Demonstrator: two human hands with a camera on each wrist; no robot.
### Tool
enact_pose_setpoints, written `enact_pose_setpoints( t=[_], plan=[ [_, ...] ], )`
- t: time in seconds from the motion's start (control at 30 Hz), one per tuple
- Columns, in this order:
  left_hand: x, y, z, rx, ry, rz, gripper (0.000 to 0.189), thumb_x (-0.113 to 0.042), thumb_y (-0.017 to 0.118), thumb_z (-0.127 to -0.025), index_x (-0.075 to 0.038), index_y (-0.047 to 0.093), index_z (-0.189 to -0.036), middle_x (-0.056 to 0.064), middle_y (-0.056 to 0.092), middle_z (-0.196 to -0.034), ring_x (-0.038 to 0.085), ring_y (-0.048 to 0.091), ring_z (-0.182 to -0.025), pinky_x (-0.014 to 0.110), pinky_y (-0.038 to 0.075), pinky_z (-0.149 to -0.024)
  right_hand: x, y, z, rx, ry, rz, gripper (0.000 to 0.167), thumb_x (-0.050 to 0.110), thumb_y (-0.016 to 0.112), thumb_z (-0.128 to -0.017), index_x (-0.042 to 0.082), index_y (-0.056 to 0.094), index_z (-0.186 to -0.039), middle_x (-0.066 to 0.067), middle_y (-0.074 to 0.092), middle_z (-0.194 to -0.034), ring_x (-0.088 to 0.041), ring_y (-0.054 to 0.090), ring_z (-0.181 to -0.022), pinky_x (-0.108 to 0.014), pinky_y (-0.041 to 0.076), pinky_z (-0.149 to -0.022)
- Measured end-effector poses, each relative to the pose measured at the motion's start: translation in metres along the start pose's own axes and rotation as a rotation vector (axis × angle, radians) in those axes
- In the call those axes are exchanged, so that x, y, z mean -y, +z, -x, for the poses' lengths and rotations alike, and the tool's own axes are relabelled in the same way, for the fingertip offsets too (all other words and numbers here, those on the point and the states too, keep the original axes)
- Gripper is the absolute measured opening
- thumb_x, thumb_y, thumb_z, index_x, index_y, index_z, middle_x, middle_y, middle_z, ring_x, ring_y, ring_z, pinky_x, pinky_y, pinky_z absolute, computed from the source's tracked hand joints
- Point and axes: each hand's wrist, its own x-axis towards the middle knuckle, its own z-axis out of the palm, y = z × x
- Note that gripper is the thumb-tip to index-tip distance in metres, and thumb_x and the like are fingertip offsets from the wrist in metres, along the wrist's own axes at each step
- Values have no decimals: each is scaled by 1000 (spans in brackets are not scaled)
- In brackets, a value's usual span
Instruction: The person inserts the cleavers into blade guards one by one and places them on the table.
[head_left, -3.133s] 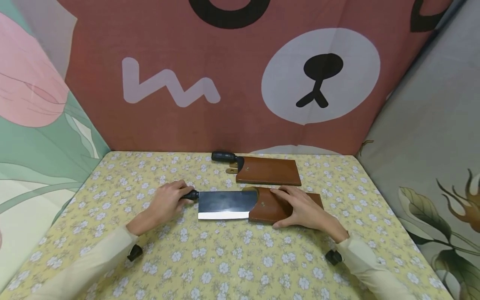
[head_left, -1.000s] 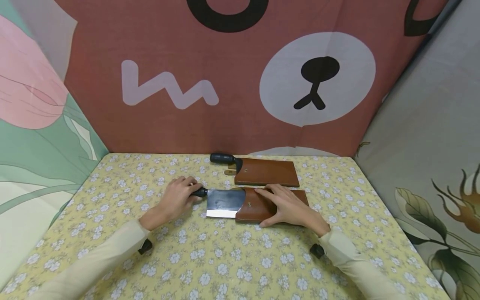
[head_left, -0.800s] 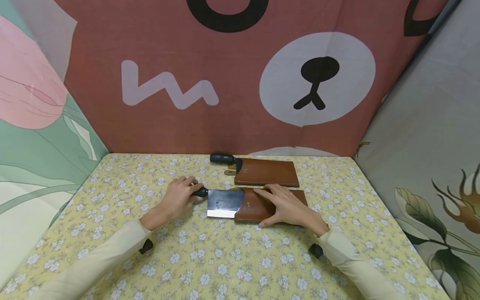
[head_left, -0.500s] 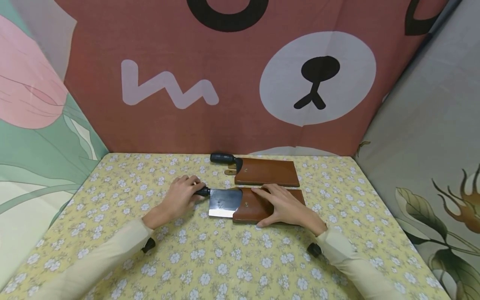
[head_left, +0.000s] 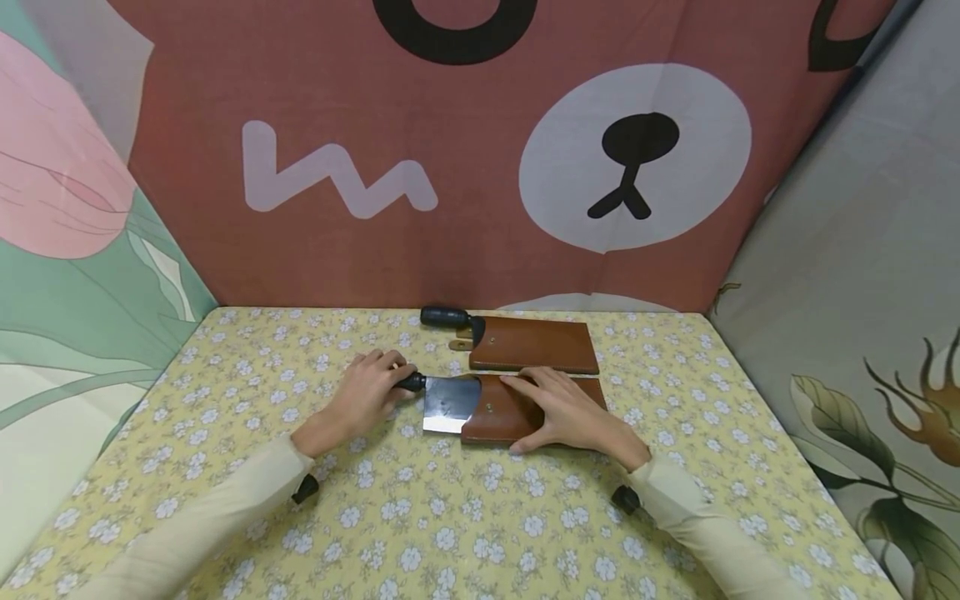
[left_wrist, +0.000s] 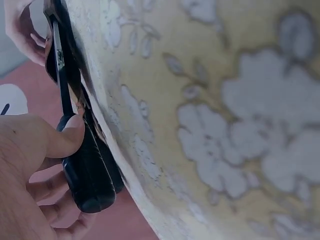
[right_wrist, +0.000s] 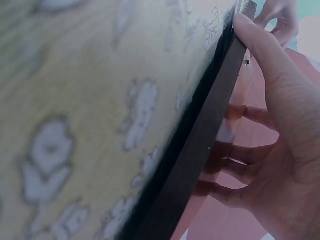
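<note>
My left hand [head_left: 367,387] grips the black handle [left_wrist: 90,170] of a cleaver, thumb along its top in the left wrist view. The cleaver's dark blade [head_left: 447,398], with a bright edge toward me, runs into the mouth of a brown leather sheath [head_left: 498,417]; the rest of the blade is hidden inside. Over the sheath lies my right hand [head_left: 573,414], thumb at its near side and fingers spread across the top. In the right wrist view the thumb [right_wrist: 260,42] holds the sheath's edge [right_wrist: 200,145] while the other fingers lie on its face.
Just behind lies a second cleaver with a black handle [head_left: 444,317], its blade in a similar brown sheath [head_left: 536,343] with a small strap [head_left: 461,344]. A yellow flowered cloth [head_left: 420,517] covers the table. Printed fabric [head_left: 337,258] hangs at the back and sides.
The blade has slid deeper into the sheath, so less of it shows. My left hand has moved right with the handle; my right hand and the sheath have shifted left.
</note>
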Motion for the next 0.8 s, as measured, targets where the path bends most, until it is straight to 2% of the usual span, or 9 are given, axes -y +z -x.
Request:
enact_pose_setpoints(
  t=[0.2, 0.47, 0.8],
  plan=[
    [-4, 0, -5, -5, 8, -33, 39, -26, 88, -86, -3, 79, -116, 11, 72, -108, 29, 66, -89, 47, 58, -77, 2, 1, -2, -3, -4, 2, 107, 63, 86, -78, 18, 39, -164, -21, 42, -159, -42, 40, -148, -70, 31, -117],
    [-8, 1, -7, -6, 16, -29, 39, -24, 88, -86, -3, 78, -117, 13, 72, -108, 31, 66, -90, 50, 58, -78, 2, 2, -5, -13, -18, 15, 107, 64, 85, -78, 18, 40, -163, -20, 44, -158, -40, 41, -147, -69, 31, -118],
    [-12, 4, -13, -28, 19, -39, 37, -26, 88, -85, -4, 79, -115, 10, 72, -107, 28, 66, -89, 46, 58, -77, 5, 4, -11, -21, -24, 19, 108, 65, 85, -77, 19, 40, -163, -19, 44, -157, -39, 41, -146, -69, 31, -118]
  ],
)
